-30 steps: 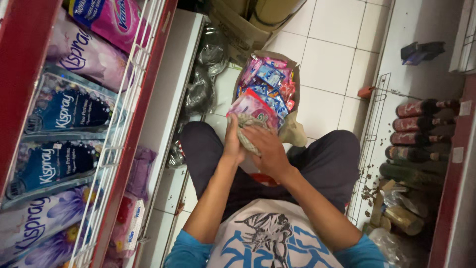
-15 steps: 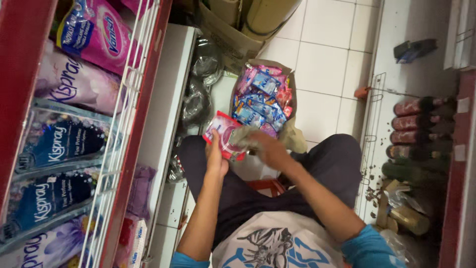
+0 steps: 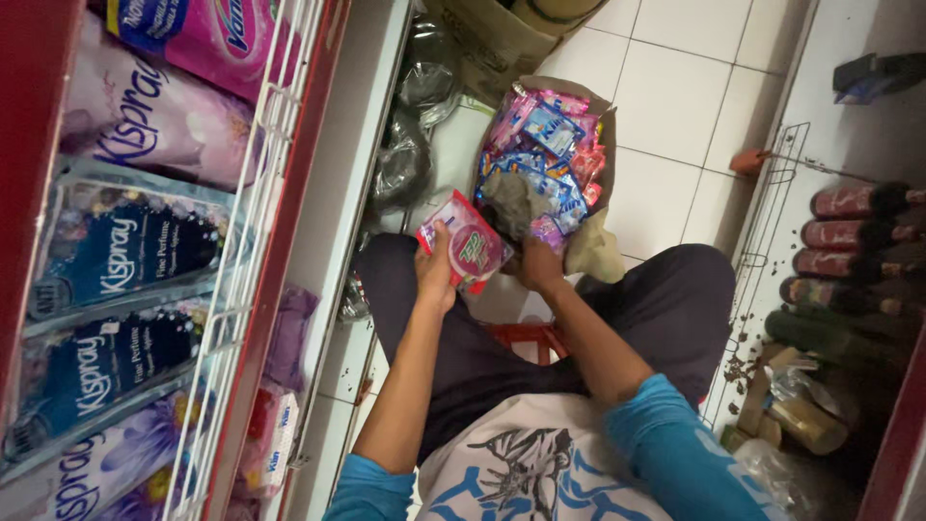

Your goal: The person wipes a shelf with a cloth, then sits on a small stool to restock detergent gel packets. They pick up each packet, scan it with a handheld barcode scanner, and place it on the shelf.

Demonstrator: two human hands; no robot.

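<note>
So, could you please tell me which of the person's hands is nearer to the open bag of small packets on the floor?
Right. The right hand reaches the lower edge of the bag of packets, while the left hand holds a red-and-white packet beside the bag.

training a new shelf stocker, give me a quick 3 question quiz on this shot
1. True or false: the left hand holds a red and pink packet.
2. Where is the right hand? A) on the bottles B) at the open box of sachets C) on the wire shelf
3. Fill in: the person sits on a red ____.

Key: 1 true; 2 B; 3 stool, though only a small part shows.
</note>
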